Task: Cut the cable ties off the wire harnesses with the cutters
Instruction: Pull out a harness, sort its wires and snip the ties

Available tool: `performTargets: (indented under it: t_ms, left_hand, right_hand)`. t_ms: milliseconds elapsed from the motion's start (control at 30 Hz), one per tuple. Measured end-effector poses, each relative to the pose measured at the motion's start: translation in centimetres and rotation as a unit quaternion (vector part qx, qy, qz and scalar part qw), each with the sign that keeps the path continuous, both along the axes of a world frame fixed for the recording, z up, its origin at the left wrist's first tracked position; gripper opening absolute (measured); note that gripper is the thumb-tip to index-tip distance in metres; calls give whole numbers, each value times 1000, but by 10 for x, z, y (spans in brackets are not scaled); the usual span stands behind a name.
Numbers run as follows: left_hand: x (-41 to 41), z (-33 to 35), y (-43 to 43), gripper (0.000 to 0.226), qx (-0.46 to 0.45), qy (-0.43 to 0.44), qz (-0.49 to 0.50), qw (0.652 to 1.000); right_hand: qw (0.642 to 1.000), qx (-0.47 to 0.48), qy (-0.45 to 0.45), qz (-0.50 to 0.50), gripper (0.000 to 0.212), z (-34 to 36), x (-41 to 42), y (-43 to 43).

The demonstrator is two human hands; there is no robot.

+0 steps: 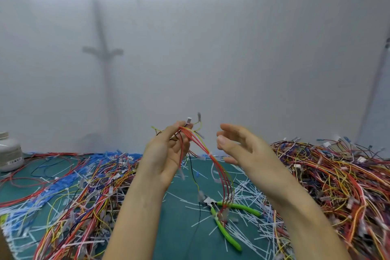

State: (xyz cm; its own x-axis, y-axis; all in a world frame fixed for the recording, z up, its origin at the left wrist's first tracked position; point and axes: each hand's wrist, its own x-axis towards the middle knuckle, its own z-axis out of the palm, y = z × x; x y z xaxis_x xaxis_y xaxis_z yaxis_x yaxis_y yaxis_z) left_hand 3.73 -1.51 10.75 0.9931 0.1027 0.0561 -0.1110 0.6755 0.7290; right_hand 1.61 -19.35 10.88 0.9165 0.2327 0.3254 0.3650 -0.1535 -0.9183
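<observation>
Left of the green-handled cutters [222,229], the left hand [166,154] and its slim left forearm [135,207] are bare. Right of the cutters, the right hand [238,143] and right forearm [295,202] are bare too, the thumbnail [220,139] short and pale.

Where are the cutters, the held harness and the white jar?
cutters [242,208]: head view, on the upper green handle.
harness [198,140]: head view, on the red wires beside the left hand [166,152].
jar [9,152]: head view, on its white body.

Wire heaps [329,175] flank littered mat [181,230] (cutters [226,220] reachable).
</observation>
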Motion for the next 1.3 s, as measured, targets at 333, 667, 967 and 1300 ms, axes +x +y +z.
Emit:
performTargets:
  t_ms: [333, 667, 967, 1300]
  left_hand:
    - [-15, 1, -18, 22, 443, -55, 33, 894]
    - [-19, 4, -8, 34, 388, -49, 98, 915]
    - [-28, 12, -13, 60, 551, -52, 170, 815]
    - [-27, 9, -44, 15, 265, -101, 61, 957]
  right_hand:
    - [995, 11, -69, -71, 10, -9, 5, 12]
    - [987, 75, -73, -124, 16, -9, 4, 7]
    - [983, 86, -113, -116, 14, -6, 1, 5]
    - [979, 23, -172, -104, 16, -3, -4, 8]
